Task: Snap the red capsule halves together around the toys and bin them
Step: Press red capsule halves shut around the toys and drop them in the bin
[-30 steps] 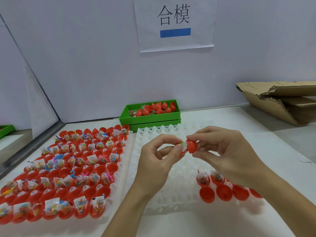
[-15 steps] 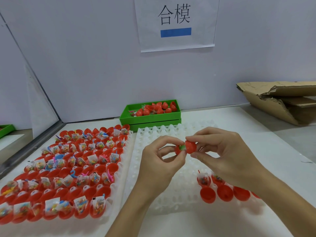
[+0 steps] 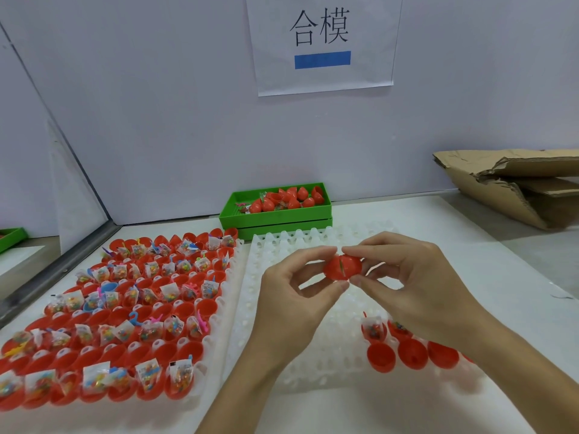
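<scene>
Both hands hold one red capsule [image 3: 342,267] above the white tray [image 3: 282,308]. My left hand [image 3: 293,303] pinches its left half between thumb and forefinger. My right hand [image 3: 416,286] pinches its right half. The two halves meet with a thin seam showing a sliver of green between them. A green bin [image 3: 275,214] at the back holds several closed red capsules. On the left, a tray [image 3: 228,277] is full of open red halves [image 3: 119,308] with bagged toys in them.
A few open red halves [image 3: 410,352] sit in the white tray under my right wrist, two with toys. Torn cardboard [image 3: 513,186] lies at the back right. A white wall with a paper sign [image 3: 322,42] closes the back. Another green bin edge [image 3: 11,238] shows far left.
The two halves have come together: a second ago the toy bag showed between them, now only a thin seam is left. Both hands stay in place.
</scene>
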### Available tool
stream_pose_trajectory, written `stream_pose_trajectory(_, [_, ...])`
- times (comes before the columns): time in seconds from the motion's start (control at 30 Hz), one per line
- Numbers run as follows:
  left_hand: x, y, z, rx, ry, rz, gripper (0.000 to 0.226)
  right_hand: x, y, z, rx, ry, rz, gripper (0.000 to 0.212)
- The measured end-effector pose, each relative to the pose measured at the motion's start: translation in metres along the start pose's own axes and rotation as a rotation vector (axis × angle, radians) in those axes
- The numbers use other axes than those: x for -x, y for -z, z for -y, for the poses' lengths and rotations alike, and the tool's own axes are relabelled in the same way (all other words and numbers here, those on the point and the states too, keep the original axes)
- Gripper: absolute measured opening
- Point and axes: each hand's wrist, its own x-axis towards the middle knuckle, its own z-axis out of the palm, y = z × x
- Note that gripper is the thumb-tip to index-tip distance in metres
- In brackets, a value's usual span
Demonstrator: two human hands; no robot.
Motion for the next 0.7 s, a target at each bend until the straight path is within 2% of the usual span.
stream_pose_trajectory(0.2, [-0.002,0.002,-0.003,0.116,0.029,-0.011,0.034,0.0,0.0,0.001,-0.177,-0.047,0.052,0.034])
stream_pose_trajectory(0.33, [-0.001,0.002,-0.004,0.142,0.047,0.042,0.032,0.0,-0.002,0.0,-0.17,-0.072,-0.008,0.035])
stream_pose_trajectory(0.5, [-0.001,0.002,-0.004,0.089,0.048,0.039,0.03,0.0,-0.005,-0.001,-0.285,-0.195,-0.057,0.037])
stream_pose_trajectory(0.7, [-0.003,0.002,-0.004,0.075,0.077,0.026,0.031,0.0,-0.011,0.0,-0.302,-0.228,-0.018,0.018])
